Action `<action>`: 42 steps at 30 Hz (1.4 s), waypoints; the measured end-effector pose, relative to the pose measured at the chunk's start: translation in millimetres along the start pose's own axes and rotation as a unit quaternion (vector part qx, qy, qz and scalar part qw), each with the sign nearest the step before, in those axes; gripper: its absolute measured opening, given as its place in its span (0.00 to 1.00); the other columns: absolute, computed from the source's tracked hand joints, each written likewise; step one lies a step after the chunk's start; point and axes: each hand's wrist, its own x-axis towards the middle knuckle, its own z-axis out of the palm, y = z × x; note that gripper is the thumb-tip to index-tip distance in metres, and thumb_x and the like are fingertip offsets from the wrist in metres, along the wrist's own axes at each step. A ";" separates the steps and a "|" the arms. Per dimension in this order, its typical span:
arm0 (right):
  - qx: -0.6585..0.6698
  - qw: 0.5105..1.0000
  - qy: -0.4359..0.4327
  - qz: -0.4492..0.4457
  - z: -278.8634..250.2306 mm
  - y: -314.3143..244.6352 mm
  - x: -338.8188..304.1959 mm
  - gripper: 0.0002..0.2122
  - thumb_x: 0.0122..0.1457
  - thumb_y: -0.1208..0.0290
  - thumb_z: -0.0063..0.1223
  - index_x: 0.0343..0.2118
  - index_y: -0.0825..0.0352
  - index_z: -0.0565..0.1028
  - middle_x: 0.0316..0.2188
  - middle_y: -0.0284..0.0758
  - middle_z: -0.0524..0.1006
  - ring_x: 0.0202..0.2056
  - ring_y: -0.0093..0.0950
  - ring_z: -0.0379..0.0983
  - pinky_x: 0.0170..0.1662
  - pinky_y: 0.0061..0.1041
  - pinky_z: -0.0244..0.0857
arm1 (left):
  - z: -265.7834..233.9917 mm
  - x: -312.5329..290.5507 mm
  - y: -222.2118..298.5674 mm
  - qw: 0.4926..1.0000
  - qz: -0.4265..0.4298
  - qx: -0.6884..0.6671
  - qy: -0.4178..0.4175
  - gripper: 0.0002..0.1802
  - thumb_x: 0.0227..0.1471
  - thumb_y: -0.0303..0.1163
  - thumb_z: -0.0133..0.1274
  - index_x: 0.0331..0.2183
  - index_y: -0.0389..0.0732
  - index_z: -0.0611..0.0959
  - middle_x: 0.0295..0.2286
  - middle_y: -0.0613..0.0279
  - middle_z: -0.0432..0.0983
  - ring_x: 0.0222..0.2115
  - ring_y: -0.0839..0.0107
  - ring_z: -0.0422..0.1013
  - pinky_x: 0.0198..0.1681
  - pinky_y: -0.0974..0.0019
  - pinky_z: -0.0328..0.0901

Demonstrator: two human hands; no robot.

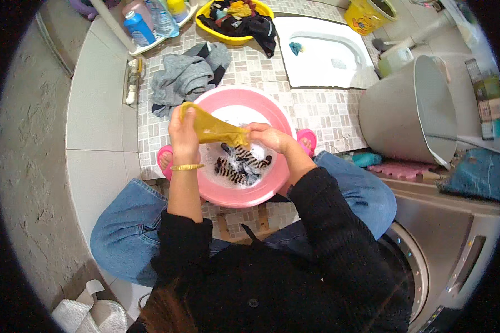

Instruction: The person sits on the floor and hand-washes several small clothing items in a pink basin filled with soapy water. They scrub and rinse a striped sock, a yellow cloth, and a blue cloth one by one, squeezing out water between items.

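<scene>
A wet mustard-yellow sock (214, 129) is stretched between my hands above a pink basin (279, 111). My left hand (184, 132), with a gold bangle at its wrist, grips the wide end. The narrow, bunched end is pinched in the fingers of my right hand (268, 136). Below them, black-and-white striped cloth (230, 171), sock-like in shape, lies in the sudsy water (212, 178). Foam covers much of the water and hides what is underneath.
Grey clothes (180, 77) lie on the tiles beyond the basin. A yellow tub (236, 39) of laundry stands farther back. A squat toilet (325, 53) and a grey bucket (397, 105) are to the right, a washing machine (450, 250) nearer. Bottles (140, 29) fill a shelf at left.
</scene>
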 end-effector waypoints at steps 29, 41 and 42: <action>0.642 0.754 0.136 0.027 73.6 44.1 36.0 0.17 0.59 0.58 0.42 0.44 0.67 0.67 0.40 0.39 0.72 0.40 0.33 0.70 0.43 0.31 0.65 | 59.4 -37.0 -92.7 0.896 0.081 0.429 -0.080 0.14 0.43 0.32 0.50 0.35 0.39 0.71 0.29 0.47 0.70 0.30 0.50 0.70 0.33 0.54 0.64; 0.631 0.728 0.256 0.080 103.3 -39.5 21.3 0.16 0.62 0.57 0.31 0.30 0.62 0.69 0.25 0.37 0.72 0.28 0.32 0.70 0.33 0.31 0.67 | 36.9 -4.5 -84.6 0.907 -0.050 0.418 -0.019 0.14 0.43 0.40 0.55 0.21 0.38 0.80 0.20 0.47 0.74 0.21 0.56 0.72 0.26 0.58 0.66; 0.609 0.749 0.254 0.063 105.2 -34.1 24.4 0.16 0.62 0.57 0.31 0.33 0.63 0.69 0.27 0.38 0.73 0.30 0.33 0.71 0.35 0.31 0.67 | 36.9 -8.2 -87.8 0.900 -0.024 0.434 -0.033 0.14 0.43 0.41 0.54 0.21 0.38 0.80 0.20 0.46 0.74 0.21 0.55 0.72 0.25 0.57 0.65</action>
